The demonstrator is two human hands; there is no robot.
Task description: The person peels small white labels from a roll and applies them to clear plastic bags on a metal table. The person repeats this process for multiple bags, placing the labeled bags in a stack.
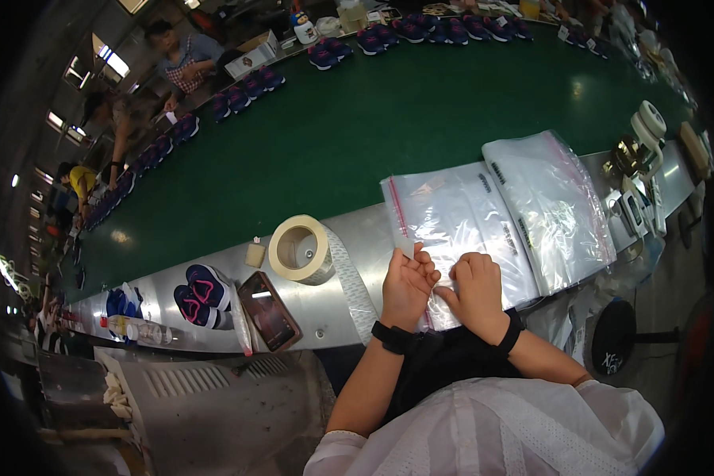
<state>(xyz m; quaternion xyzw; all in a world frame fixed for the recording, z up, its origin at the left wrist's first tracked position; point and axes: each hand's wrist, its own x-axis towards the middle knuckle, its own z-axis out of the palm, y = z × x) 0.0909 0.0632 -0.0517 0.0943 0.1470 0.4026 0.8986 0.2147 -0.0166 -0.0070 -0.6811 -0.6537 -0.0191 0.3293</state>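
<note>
Left hand pinches a small white strip; right hand presses flat on a clear zip bag. Best keep bag pinned, strip taut.

Glossy clear plastic bag

Both forearms rise from the lower edge, each with a dark band at the wrist; the left hand has fingers curled upward, seemingly pinching; the right hand lies knuckles-up, fingers bent.
</note>
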